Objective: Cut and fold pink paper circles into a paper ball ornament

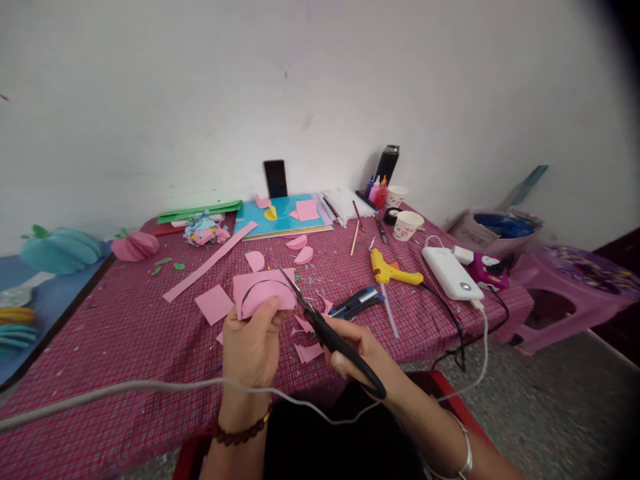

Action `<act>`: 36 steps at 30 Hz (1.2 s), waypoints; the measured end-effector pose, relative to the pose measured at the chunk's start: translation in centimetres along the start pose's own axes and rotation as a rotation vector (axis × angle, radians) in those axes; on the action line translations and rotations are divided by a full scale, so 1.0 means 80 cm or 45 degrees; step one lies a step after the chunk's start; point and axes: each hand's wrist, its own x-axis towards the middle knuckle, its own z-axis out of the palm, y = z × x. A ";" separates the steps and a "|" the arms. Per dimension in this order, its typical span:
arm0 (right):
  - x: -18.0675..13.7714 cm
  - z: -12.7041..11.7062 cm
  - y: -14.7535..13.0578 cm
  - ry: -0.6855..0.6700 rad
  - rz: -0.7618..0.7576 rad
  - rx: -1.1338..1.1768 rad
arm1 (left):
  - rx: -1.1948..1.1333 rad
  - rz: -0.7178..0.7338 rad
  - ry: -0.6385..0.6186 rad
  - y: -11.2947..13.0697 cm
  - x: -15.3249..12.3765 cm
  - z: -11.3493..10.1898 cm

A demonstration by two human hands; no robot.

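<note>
My left hand [255,340] pinches a folded piece of pink paper [246,287] by its lower edge; a black half-round line is drawn on it. In my right hand [357,343] is a pair of scissors [345,350] with black handles. The blades are parted at the paper's upper right corner, close to the end of the drawn line. Pink half-round pieces [303,255] and paper scraps [309,352] lie around the hands. A square of pink paper [214,305] rests left of my left hand, and a blue and black utility knife [356,302] is just beyond the scissors.
A yellow glue gun [393,270], a white power bank [453,273] and paper cups [407,225] stand at right. Coloured sheets [255,217] and a phone [275,178] are at the back. Paper pumpkins [135,245] sit left. A white cable [200,383] crosses in front of my wrists.
</note>
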 end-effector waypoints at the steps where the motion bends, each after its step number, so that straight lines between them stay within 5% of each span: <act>1: 0.000 0.000 0.000 0.002 0.003 -0.004 | 0.012 0.001 -0.003 0.000 0.000 0.000; 36: -0.014 -0.029 -0.023 -0.106 0.113 -0.167 | 0.172 -0.124 -0.205 0.008 0.014 -0.010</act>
